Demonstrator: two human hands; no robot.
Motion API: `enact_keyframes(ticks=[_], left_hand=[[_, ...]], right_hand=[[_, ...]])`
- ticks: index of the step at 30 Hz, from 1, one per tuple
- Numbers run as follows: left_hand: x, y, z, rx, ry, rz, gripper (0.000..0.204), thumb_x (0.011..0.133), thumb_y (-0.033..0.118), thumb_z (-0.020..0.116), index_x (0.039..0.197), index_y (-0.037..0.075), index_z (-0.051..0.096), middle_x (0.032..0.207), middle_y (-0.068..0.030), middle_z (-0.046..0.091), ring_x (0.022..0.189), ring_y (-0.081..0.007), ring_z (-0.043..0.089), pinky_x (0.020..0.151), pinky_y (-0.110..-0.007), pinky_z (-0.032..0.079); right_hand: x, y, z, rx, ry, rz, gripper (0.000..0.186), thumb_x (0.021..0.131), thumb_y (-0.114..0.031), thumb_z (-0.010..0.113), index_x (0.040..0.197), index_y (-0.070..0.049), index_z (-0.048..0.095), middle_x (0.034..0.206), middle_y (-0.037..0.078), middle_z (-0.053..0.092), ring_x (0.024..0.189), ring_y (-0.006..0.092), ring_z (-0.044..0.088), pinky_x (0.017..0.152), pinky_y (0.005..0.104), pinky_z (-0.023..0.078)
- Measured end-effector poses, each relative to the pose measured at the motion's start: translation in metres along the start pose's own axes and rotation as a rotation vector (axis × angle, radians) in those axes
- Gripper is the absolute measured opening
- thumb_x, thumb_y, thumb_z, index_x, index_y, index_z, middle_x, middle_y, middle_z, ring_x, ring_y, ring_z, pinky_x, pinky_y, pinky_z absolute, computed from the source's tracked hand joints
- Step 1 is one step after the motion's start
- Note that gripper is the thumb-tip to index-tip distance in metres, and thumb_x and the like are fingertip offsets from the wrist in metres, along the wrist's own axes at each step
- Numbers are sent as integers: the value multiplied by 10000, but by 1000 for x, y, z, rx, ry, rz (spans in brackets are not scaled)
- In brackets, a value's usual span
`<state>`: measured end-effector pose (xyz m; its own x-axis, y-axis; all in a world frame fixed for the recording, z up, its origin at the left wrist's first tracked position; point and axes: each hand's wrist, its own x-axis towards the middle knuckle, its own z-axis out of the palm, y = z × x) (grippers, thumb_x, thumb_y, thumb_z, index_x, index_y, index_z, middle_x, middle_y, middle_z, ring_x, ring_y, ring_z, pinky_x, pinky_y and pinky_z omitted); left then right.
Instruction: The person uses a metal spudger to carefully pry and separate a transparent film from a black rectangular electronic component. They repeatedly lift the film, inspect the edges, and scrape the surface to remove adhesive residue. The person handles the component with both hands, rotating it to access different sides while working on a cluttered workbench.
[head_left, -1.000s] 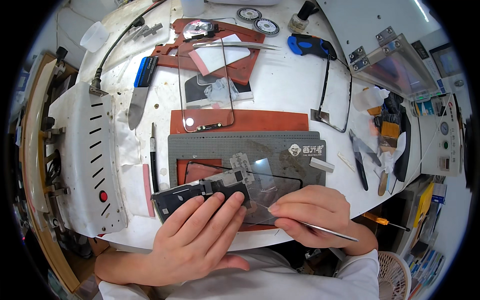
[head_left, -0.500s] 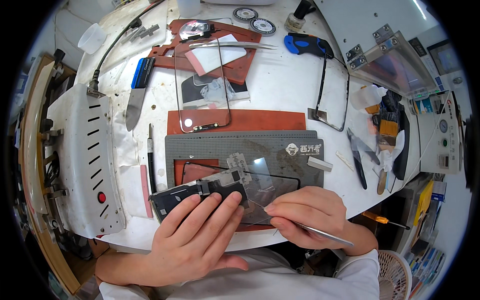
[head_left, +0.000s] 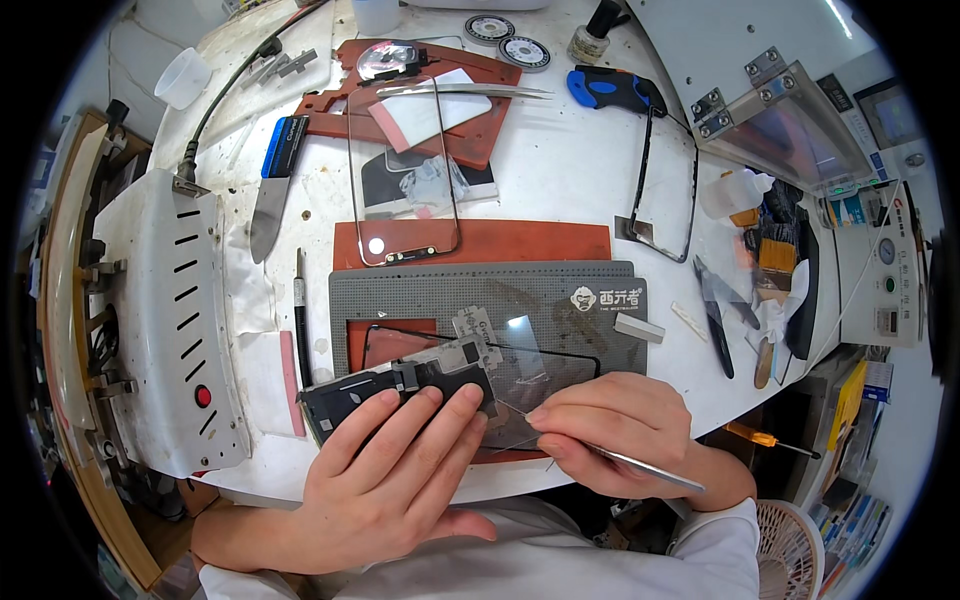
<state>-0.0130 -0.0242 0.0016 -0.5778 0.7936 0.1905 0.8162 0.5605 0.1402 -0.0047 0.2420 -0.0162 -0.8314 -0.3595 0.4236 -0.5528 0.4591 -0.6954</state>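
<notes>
My left hand [head_left: 385, 470] lies flat over a dark phone body [head_left: 345, 392] at the front of the white bench, fingers pressing its near edge. A metal bracket [head_left: 455, 355] sits on the phone's right end. My right hand [head_left: 620, 425] pinches thin metal tweezers [head_left: 640, 465], the tip reaching left toward the phone's right end. Both rest over a thin black screen frame [head_left: 560, 352] and clear glass on a grey work mat [head_left: 440, 295].
A second glass panel [head_left: 400, 170] lies on red pads behind the mat. A black frame [head_left: 665, 185], blue-handled tool [head_left: 610, 90], scraper knife [head_left: 272, 180], pliers [head_left: 715, 310] and a white machine [head_left: 165, 320] at left surround the work spot.
The hands have hardly moved; the tweezers tip has shifted slightly against the phone's right end.
</notes>
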Motion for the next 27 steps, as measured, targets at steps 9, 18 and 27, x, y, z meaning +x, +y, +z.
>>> enact_keyframes(ticks=[9, 18, 27], left_hand=[[0, 0, -1, 0, -10, -2, 702, 1049, 661, 448, 1183, 54, 775, 1386, -83, 707, 1227, -230, 644, 1119, -408, 454], [0, 1, -2, -11, -14, 3, 732, 996, 693, 498, 1188, 40, 769, 1388, -94, 701, 1234, -254, 635, 1129, -433, 444], [-2, -1, 0, -29, -22, 9, 808, 904, 754, 569, 1199, 25, 758, 1382, -110, 702, 1234, -295, 634, 1146, -480, 418]], right_hand=[[2, -1, 0, 8, -16, 2, 202, 828, -43, 849, 1012, -26, 768, 925, 82, 765, 695, 215, 716, 582, 302, 551], [7, -5, -5, 16, -76, 30, 180, 842, -44, 839, 1000, -27, 755, 933, 87, 754, 719, 231, 723, 593, 312, 551], [21, -7, -19, 83, -211, 83, 166, 882, -44, 810, 1028, -21, 736, 952, 116, 727, 790, 282, 727, 650, 355, 579]])
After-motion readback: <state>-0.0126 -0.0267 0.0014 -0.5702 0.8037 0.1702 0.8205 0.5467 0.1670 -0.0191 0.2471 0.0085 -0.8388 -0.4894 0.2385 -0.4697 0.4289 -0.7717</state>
